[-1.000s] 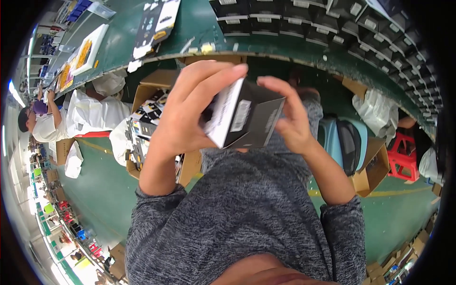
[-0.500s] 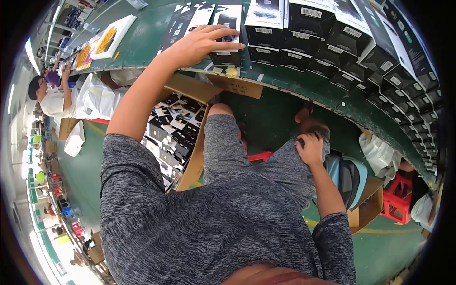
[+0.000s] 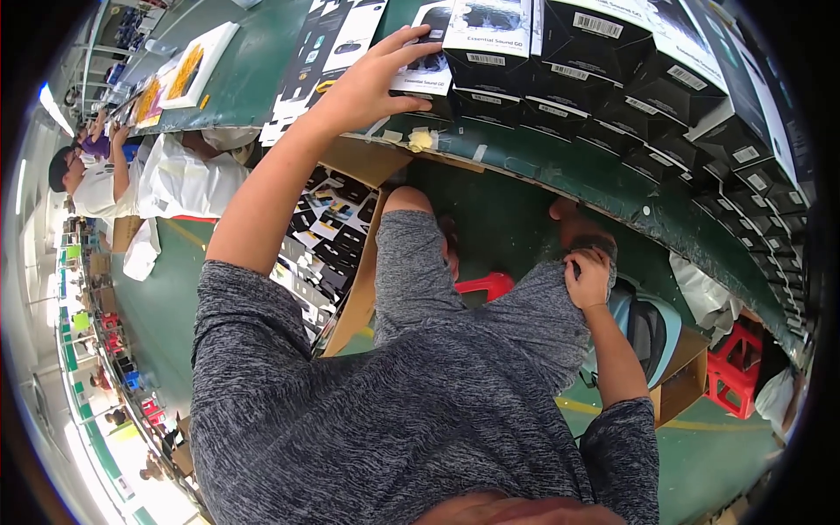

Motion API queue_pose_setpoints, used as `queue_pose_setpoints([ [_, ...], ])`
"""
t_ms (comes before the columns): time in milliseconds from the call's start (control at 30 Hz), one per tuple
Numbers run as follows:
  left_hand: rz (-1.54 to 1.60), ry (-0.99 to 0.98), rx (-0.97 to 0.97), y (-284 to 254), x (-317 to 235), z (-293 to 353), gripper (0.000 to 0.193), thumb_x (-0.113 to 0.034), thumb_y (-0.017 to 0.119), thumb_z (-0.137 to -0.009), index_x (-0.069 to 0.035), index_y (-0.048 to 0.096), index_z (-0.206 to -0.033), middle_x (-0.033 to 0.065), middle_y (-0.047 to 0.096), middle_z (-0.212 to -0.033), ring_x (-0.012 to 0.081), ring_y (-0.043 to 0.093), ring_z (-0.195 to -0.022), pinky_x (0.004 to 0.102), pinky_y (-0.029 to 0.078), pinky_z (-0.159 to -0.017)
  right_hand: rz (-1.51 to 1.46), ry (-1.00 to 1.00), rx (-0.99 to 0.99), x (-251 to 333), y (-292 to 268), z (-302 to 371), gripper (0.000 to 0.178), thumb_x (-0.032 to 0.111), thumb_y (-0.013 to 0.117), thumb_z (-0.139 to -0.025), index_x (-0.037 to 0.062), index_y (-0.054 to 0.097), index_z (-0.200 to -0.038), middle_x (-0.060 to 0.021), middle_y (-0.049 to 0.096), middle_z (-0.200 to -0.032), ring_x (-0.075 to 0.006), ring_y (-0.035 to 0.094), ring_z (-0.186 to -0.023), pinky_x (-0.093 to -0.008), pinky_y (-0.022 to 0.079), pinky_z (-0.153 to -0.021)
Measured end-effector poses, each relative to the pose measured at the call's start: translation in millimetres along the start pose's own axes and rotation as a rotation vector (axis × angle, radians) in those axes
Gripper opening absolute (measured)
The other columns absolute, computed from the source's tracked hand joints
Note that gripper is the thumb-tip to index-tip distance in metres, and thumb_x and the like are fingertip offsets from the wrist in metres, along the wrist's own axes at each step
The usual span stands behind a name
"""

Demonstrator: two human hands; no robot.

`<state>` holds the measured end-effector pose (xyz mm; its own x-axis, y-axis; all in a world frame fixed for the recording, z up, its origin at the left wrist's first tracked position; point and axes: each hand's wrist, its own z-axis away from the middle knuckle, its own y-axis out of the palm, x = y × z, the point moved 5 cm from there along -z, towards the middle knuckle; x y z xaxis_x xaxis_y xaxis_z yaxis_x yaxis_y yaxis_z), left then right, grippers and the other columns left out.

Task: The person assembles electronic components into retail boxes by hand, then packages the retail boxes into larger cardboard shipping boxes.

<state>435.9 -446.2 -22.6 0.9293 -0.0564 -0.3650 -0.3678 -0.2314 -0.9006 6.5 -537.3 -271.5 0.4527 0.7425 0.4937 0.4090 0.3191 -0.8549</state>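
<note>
Our left hand (image 3: 376, 83) lies over a black-and-white box (image 3: 429, 77) on the green worktop (image 3: 254, 61), its fingers spread across the upper part and its thumb set apart near the front edge. Stacked black boxes (image 3: 577, 70) rise directly on the right, barring that side; flat printed cartons (image 3: 359, 35) crowd the left. A yellowish scrap (image 3: 422, 140) clings to the worktop's edge just below. Our right hand (image 3: 588, 278) rests on our thigh, fingers bent; we cannot tell whether they pinch the cloth. Our left forearm partly hides a cardboard carton (image 3: 363, 271) filled with dark and white pieces. A blue bag (image 3: 665, 332) and a red stool (image 3: 735, 367) stand at our right; a co-worker (image 3: 96, 179) sits at far left.
</note>
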Motion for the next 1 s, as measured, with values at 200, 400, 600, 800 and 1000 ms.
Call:
queue_pose_setpoints([
  [200, 0.010, 0.093, -0.035, -7, -4, -1, 0.080, -0.028, 0.084, -0.083, -0.005, 0.047, -0.150, 0.0112, 0.037, -0.163, 0.0299, 0.042, -0.145, 0.0427, 0.030, -0.122, 0.004, -0.021, -0.030, 0, -3, 3, 0.006, 0.013, 0.065, -0.082, 0.0096, 0.069, -0.085, -0.0098, 0.071, -0.093, -0.0298, 0.066, -0.097, -0.0453, 0.042, -0.104],
  [400, -0.047, -0.662, -0.222, -69, 161, 41, 0.105, -0.068, 0.076, -0.077, 0.010, 0.050, -0.142, 0.0305, 0.058, -0.139, 0.0356, 0.057, -0.130, 0.0416, 0.046, -0.107, 0.005, -0.003, -0.036, -1, -2, 6, 0.006, 0.013, 0.065, -0.082, 0.0096, 0.069, -0.085, -0.0095, 0.071, -0.093, -0.0292, 0.066, -0.097, -0.0443, 0.042, -0.104],
  [600, -0.185, -0.948, 0.110, -58, 216, 60, 0.098, -0.080, 0.077, -0.066, 0.009, 0.070, -0.107, 0.0236, 0.071, -0.101, 0.0324, 0.071, -0.094, 0.0391, 0.055, -0.085, 0.012, 0.006, -0.011, 3, 0, 0, 0.006, 0.014, 0.065, -0.082, 0.0099, 0.069, -0.083, -0.0095, 0.071, -0.092, -0.0295, 0.066, -0.095, -0.0444, 0.042, -0.104],
  [800, -0.120, -1.027, 0.108, -57, 199, 43, 0.079, -0.064, 0.087, -0.068, 0.008, 0.073, -0.098, 0.0143, 0.073, -0.086, 0.0237, 0.070, -0.072, 0.0351, 0.055, -0.070, 0.020, 0.033, -0.021, 4, -1, 1, 0.006, 0.014, 0.065, -0.082, 0.0100, 0.069, -0.083, -0.0097, 0.071, -0.091, -0.0292, 0.066, -0.096, -0.0444, 0.041, -0.103],
  [1000, 0.228, -1.010, -0.201, -91, 181, 59, 0.046, -0.034, 0.082, -0.088, 0.004, 0.067, -0.110, 0.0079, 0.070, -0.088, 0.0134, 0.065, -0.070, 0.0309, 0.054, -0.065, 0.016, 0.045, -0.019, 5, -1, 4, 0.005, 0.015, 0.066, -0.082, 0.0108, 0.069, -0.084, -0.0095, 0.071, -0.091, -0.0290, 0.065, -0.097, -0.0443, 0.041, -0.104],
])
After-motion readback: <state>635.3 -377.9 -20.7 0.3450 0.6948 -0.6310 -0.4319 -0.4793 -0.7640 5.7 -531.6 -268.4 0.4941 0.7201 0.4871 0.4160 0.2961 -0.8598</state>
